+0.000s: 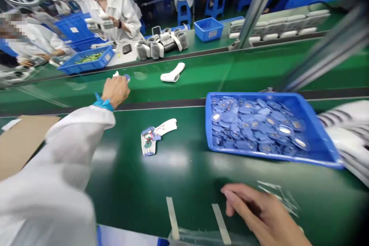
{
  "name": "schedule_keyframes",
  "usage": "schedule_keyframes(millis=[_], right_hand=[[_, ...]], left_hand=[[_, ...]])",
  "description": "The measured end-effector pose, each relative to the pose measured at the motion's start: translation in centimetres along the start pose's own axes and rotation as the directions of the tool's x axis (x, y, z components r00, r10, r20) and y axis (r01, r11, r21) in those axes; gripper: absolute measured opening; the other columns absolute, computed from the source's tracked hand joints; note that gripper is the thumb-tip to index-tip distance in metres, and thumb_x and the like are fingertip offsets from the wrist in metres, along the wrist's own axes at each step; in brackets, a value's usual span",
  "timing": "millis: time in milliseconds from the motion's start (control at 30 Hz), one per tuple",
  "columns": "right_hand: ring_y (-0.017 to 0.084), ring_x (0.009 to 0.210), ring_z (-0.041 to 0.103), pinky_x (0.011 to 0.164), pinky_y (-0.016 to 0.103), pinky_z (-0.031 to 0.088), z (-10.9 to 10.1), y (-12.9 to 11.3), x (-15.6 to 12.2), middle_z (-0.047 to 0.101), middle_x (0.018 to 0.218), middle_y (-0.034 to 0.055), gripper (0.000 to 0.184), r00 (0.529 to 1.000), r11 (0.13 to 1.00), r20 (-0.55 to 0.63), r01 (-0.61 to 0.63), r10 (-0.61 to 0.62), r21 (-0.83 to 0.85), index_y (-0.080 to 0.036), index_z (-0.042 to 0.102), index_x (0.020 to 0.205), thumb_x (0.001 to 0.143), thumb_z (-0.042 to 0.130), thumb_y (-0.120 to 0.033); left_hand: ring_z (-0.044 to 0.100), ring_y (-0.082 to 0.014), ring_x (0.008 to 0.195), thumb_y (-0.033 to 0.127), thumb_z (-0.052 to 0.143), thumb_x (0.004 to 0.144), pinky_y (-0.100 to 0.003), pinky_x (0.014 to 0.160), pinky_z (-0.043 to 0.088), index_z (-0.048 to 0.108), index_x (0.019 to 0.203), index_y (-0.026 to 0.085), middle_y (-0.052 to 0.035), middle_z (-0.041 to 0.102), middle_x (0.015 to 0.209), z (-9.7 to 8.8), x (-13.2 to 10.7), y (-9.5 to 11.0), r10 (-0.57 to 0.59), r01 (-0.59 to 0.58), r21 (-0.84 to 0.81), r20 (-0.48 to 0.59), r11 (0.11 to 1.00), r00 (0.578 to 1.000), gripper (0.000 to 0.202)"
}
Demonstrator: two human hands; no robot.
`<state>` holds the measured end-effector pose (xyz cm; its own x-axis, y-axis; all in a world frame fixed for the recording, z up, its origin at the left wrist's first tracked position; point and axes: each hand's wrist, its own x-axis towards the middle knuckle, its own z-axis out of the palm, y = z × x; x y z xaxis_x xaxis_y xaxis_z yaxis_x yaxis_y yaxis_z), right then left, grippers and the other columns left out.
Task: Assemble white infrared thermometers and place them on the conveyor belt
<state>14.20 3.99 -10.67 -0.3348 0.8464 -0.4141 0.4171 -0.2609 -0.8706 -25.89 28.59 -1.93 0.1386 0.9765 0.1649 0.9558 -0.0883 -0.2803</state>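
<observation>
My left hand point(116, 91), with a blue band at the wrist, reaches over the far green belt. Its fingers are curled around a small white and blue part point(127, 78), mostly hidden by the hand. In the foreground is my right hand point(259, 211), its fingers bent and thumb against the index finger, with nothing visible in it. Between the hands, an opened white handheld housing point(166, 127) lies on the green surface, wires and a small circuit board point(148, 140) exposed. A white gun-shaped housing point(173, 73) rests on the far belt.
A blue bin point(276, 156) of blue plastic parts stands to the right, beside stacked white housings point(350, 134). Clear plastic point(281, 196) lies near my right hand. Cardboard point(24, 142) is at left. A metal post point(256, 7) rises at right. Co-workers point(123, 11) sit opposite.
</observation>
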Motion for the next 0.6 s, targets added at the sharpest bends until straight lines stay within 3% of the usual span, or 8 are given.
schedule_keyframes(millis=[133, 233, 300, 367, 433, 467, 533, 600], right_hand=[[0.011, 0.064, 0.054, 0.057, 0.023, 0.046, -0.2, -3.8, -0.5, 0.072, 0.095, 0.0029, 0.039, 0.993, 0.942, 0.092, 0.036, -0.070, 0.332, -0.026, 0.068, 0.113, 0.099, 0.053, -0.059], [0.016, 0.095, 0.064, 0.080, 0.031, 0.054, 0.6, -5.4, -0.9, 0.066, 0.130, 0.0073, 0.049, 0.964, 0.847, 0.076, 0.185, -0.256, 0.497, -0.031, 0.058, 0.139, 0.100, 0.053, -0.059], [0.018, 0.104, 0.063, 0.091, 0.035, 0.054, 1.3, -5.6, -1.4, 0.064, 0.136, 0.0072, 0.048, 0.954, 0.799, 0.013, 0.243, -0.299, 0.550, -0.031, 0.059, 0.140, 0.100, 0.055, -0.056], [0.018, 0.102, 0.064, 0.093, 0.035, 0.053, 1.9, -4.8, -2.1, 0.067, 0.130, 0.0066, 0.041, 0.963, 0.766, -0.077, 0.253, -0.258, 0.592, -0.028, 0.065, 0.132, 0.099, 0.060, -0.052], [0.018, 0.102, 0.066, 0.095, 0.035, 0.053, 2.5, -3.3, -2.9, 0.071, 0.122, 0.0058, 0.035, 0.967, 0.761, -0.171, 0.252, -0.186, 0.598, -0.026, 0.068, 0.124, 0.097, 0.063, -0.049], [0.018, 0.103, 0.066, 0.097, 0.035, 0.053, 2.7, -2.5, -3.3, 0.072, 0.120, 0.0058, 0.035, 0.964, 0.776, -0.207, 0.256, -0.165, 0.576, -0.026, 0.069, 0.122, 0.096, 0.064, -0.049], [0.020, 0.102, 0.068, 0.096, 0.036, 0.054, 2.8, -1.0, -4.4, 0.073, 0.118, 0.0066, 0.037, 0.955, 0.842, -0.243, 0.270, -0.171, 0.468, -0.025, 0.069, 0.120, 0.095, 0.064, -0.052], [0.022, 0.095, 0.070, 0.088, 0.038, 0.055, 2.3, -0.2, -5.7, 0.075, 0.113, 0.0069, 0.037, 0.951, 0.938, -0.230, 0.261, -0.208, 0.228, -0.024, 0.071, 0.114, 0.095, 0.062, -0.055]], left_hand=[[0.063, -0.0260, 0.101, 0.024, 0.022, 0.107, -0.048, 0.088, 0.051, 0.061, 0.104, 0.000, -0.0151, 0.065, 0.100, -5.4, -6.9, 4.4, 0.308, -0.291, 0.108, -0.210, 0.951, 0.928, 0.046], [0.063, -0.0226, 0.082, 0.014, 0.041, 0.103, -0.038, 0.073, 0.052, 0.063, 0.097, 0.008, -0.0138, 0.068, 0.095, -8.0, -14.1, 10.4, 0.662, -0.645, 0.212, -0.434, 0.734, 0.611, 0.024], [0.065, -0.0230, 0.090, 0.010, 0.046, 0.100, -0.038, 0.080, 0.052, 0.065, 0.101, 0.009, -0.0145, 0.071, 0.103, -8.3, -18.8, 14.9, 0.691, -0.786, 0.110, -0.561, 0.608, 0.456, 0.020], [0.065, -0.0227, 0.104, 0.007, 0.048, 0.099, -0.036, 0.090, 0.051, 0.065, 0.109, 0.011, -0.0127, 0.071, 0.111, -7.6, -22.6, 19.0, 0.510, -0.788, -0.154, -0.685, 0.596, 0.520, 0.021], [0.063, -0.0228, 0.112, 0.011, 0.054, 0.099, -0.037, 0.096, 0.051, 0.060, 0.124, 0.015, -0.0130, 0.069, 0.120, -6.7, -25.1, 22.3, 0.056, -0.495, -0.678, -0.559, 0.543, 0.827, 0.026], [0.063, -0.0229, 0.113, 0.017, 0.059, 0.098, -0.036, 0.096, 0.052, 0.057, 0.129, 0.017, -0.0130, 0.067, 0.124, -6.3, -25.7, 23.6, -0.065, -0.309, -0.867, -0.361, 0.391, 0.930, 0.031], [0.065, -0.0230, 0.108, 0.030, 0.065, 0.097, -0.035, 0.091, 0.054, 0.057, 0.129, 0.017, -0.0125, 0.068, 0.122, -5.9, -26.2, 25.6, -0.058, 0.046, -0.998, 0.044, 0.033, 0.997, 0.036], [0.066, -0.0213, 0.098, 0.037, 0.066, 0.096, -0.032, 0.086, 0.053, 0.064, 0.117, 0.016, -0.0095, 0.071, 0.109, -6.1, -25.8, 26.7, 0.076, 0.226, -0.958, 0.216, -0.177, 0.973, 0.030]])
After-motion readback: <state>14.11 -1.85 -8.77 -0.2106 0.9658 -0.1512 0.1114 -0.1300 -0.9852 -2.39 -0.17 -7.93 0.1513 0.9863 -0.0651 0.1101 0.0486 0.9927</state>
